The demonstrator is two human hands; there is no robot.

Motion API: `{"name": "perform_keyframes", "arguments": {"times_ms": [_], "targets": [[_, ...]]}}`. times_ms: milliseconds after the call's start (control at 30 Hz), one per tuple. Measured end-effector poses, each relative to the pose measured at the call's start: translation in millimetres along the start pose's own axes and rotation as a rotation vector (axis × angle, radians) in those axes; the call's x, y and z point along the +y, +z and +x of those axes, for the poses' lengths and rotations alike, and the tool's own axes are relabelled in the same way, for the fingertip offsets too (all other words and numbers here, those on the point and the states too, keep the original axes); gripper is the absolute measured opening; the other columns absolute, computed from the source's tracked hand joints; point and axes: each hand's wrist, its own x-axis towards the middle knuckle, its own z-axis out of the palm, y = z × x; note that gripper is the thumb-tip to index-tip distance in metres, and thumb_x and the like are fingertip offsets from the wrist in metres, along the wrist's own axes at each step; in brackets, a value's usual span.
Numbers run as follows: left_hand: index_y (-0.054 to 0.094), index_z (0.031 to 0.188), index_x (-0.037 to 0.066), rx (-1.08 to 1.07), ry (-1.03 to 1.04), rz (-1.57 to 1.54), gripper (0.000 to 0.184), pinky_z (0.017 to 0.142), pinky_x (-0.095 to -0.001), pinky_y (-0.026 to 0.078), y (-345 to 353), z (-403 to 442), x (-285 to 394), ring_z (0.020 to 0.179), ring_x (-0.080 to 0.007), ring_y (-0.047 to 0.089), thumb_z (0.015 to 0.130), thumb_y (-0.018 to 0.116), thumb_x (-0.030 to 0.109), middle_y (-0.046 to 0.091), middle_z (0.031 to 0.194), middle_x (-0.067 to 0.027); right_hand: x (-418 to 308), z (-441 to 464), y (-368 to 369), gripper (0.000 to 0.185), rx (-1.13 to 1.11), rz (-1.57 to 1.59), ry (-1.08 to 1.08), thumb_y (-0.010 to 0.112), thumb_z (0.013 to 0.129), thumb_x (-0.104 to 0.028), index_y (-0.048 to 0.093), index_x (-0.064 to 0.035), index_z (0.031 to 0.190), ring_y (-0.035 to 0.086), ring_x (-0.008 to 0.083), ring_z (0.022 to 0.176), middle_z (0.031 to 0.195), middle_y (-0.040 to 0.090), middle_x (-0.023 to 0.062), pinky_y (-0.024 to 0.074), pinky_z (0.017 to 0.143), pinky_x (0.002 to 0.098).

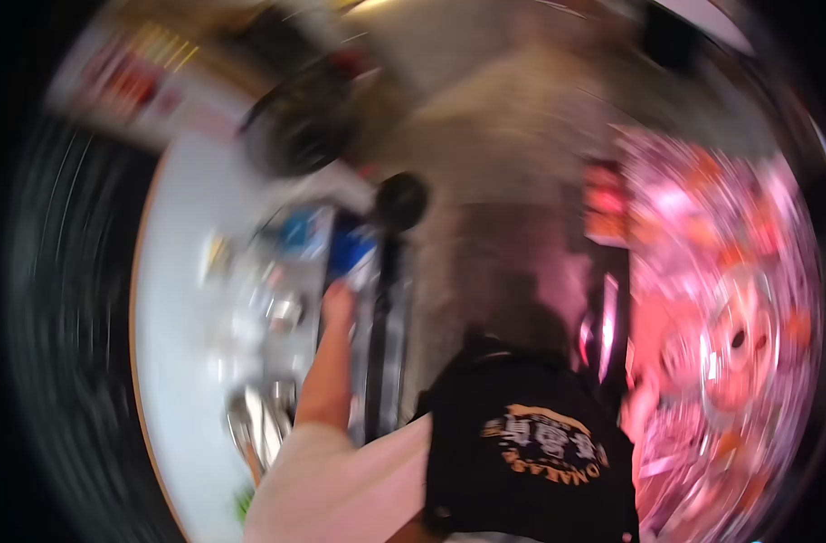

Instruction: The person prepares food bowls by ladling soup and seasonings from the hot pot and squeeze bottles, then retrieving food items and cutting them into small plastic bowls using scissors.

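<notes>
The whole view is smeared by motion. My left arm reaches forward, and my left hand point(339, 306) is over a dark metal-edged counter strip, close to a blue item point(351, 251) whose kind I cannot make out. Its fingers are too blurred to read. At my right side, my right hand point(643, 404) shows partly under pink light, at the near edge of a pink-lit display point(675, 312) of packed goods. What its fingers do is hidden by blur. A black apron point(531, 389) with printed lettering covers my front.
On the left runs a white counter point(173, 299) with metal containers point(284, 309) and long metal utensils point(259, 421). A dark round object point(401, 201) sits at the counter's far end. A round plate or tray point(737, 342) lies in the display. Brown floor point(494, 172) stretches between.
</notes>
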Motion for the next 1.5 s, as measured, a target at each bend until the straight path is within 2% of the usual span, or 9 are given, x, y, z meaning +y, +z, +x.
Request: {"name": "perform_keyframes", "arguments": {"times_ms": [100,300,433,500,567,600,967,1300,1500], "targets": [[0.069,0.097,0.002,0.103,-0.301,0.135,0.021,0.061,-0.0282,0.046,-85.5,-97.2,-49.4,0.067,-0.0129,0.058,0.090,0.062,0.020,0.065,0.077,-0.0043,-20.8,-56.6,-212.6,0.015,-0.437,-0.314,0.259,0.055,0.096,-0.018,0.060,-0.0042,0.096,0.052,0.0142,0.073,0.085,0.058,0.0041,0.0408,0.062,0.0257],[0.057,0.079,0.006,0.597,-0.747,-0.083,0.024,0.041,-0.0263,0.037,-213.0,-174.4,-185.9,0.050,-0.0124,0.051,0.094,0.062,0.025,0.058,0.065,-0.0044,-29.0,-28.2,-258.8,0.037,0.324,-0.751,0.390,0.046,0.097,-0.016,0.056,0.0101,0.122,0.058,0.0289,0.108,0.118,0.059,0.0183,0.0491,0.096,0.0333],[0.059,0.073,0.007,0.177,-0.662,0.644,0.042,0.042,-0.0358,0.036,-336.3,-164.8,-286.5,0.045,-0.0166,0.046,0.094,0.059,0.044,0.052,0.057,-0.0052,-30.2,12.1,-331.2,0.031,0.215,-0.603,0.461,0.043,0.098,-0.011,0.056,0.0013,0.124,0.059,0.0232,0.110,0.120,0.059,0.0143,0.0503,0.096,0.0310],[0.067,0.106,-0.001,-0.176,-0.541,1.395,0.052,0.078,-0.0419,0.050,-342.3,-150.1,-305.8,0.093,-0.0266,0.066,0.095,0.053,0.048,0.069,0.098,-0.0200,-23.8,-37.8,-310.5,0.027,-0.031,-0.546,0.468,0.042,0.098,-0.007,0.059,-0.0040,0.119,0.062,0.0234,0.103,0.113,0.062,0.0151,0.0535,0.088,0.0360],[0.066,0.111,0.004,-0.269,-0.424,1.108,0.040,0.080,-0.0484,0.050,-374.4,-145.4,-355.0,0.093,-0.0348,0.066,0.093,0.057,0.038,0.069,0.103,-0.0182,-33.9,-67.1,-295.7,0.031,-0.153,-0.873,0.466,0.043,0.098,-0.017,0.055,-0.0014,0.123,0.065,0.0269,0.103,0.114,0.065,0.0178,0.0540,0.081,0.0374],[0.066,0.111,0.004,-0.355,-0.428,1.171,0.039,0.080,-0.0484,0.050,-325.2,-116.2,-345.9,0.093,-0.0349,0.066,0.093,0.057,0.038,0.069,0.103,-0.0183,-26.8,-119.6,-205.2,0.034,0.341,-0.724,0.298,0.045,0.100,-0.023,0.054,-0.0013,0.124,0.065,0.0293,0.102,0.119,0.064,0.0209,0.0535,0.083,0.0407],[0.066,0.109,0.005,-0.952,0.129,0.883,0.037,0.080,-0.0480,0.050,70.6,-171.0,-250.9,0.094,-0.0361,0.065,0.090,0.061,0.036,0.068,0.103,-0.0193,103.6,-319.6,-225.7,0.005,0.517,-0.377,0.204,0.066,0.085,-0.013,0.063,-0.0091,0.084,0.056,0.0133,0.054,0.070,0.061,0.0021,0.0464,0.048,0.0278],[0.066,0.107,0.006,-1.164,0.069,0.894,0.034,0.080,-0.0477,0.050,95.3,-192.3,-230.4,0.096,-0.0373,0.065,0.088,0.064,0.035,0.067,0.104,-0.0202,63.5,-432.6,-263.9,0.014,0.927,-0.467,0.371,0.060,0.090,-0.017,0.069,-0.0057,0.093,0.064,0.0151,0.067,0.077,0.067,0.0068,0.0509,0.058,0.0301],[0.066,0.105,0.007,-0.898,-0.153,1.135,0.033,0.080,-0.0475,0.050,4.1,-128.7,-196.5,0.096,-0.0380,0.064,0.087,0.066,0.035,0.067,0.104,-0.0207,19.4,-289.8,-213.7,0.011,0.619,-0.140,0.208,0.059,0.095,-0.018,0.061,-0.0077,0.093,0.061,0.0098,0.064,0.079,0.067,0.0037,0.0479,0.057,0.0244]]}}
